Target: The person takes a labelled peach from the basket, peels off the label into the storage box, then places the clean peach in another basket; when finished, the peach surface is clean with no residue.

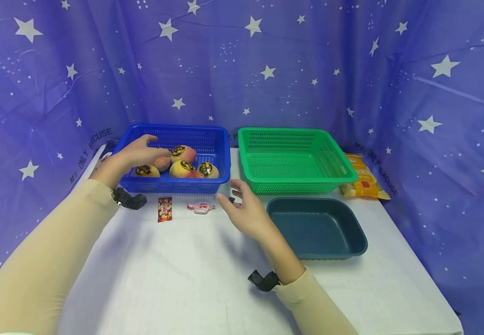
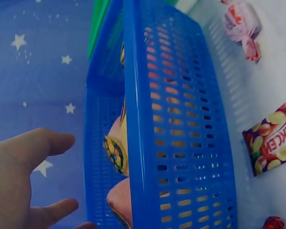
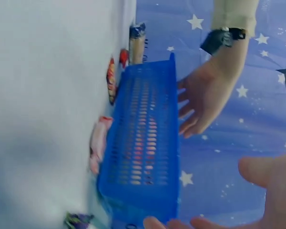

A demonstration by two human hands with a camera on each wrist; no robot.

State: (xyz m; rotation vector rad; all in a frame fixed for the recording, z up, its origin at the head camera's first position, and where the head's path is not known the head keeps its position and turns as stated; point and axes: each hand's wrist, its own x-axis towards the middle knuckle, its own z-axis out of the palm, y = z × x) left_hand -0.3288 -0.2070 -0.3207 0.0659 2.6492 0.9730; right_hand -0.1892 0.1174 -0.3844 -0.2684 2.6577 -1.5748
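Over the left end of a blue plastic basket point(image 1: 224, 156) hovers my left hand point(image 1: 138, 152). Several peaches with dark stickers, one a yellow-pink peach point(image 1: 182, 169), lie in that basket beneath it. The left wrist view shows the thumb and fingers point(image 2: 62, 143) spread, holding nothing. My right hand point(image 1: 248, 214) is held above the table by the basket's front right corner, fingers apart and nothing in them. A dark-wrapped candy point(image 3: 78, 220) lies close by, partly covered by this hand in the head view. A pink-wrapped candy point(image 1: 201, 208) and a red snack packet point(image 1: 164, 209) lie before the basket.
A green basket point(image 1: 298, 179) stands right of the blue one, with a dark teal tub point(image 1: 317, 232) before it. At the right edge lies an orange-yellow bag point(image 1: 362, 176). A small red candy point(image 2: 274, 223) sits on the white table point(image 1: 175, 279). Starry purple curtains point(image 1: 225, 70) surround everything.
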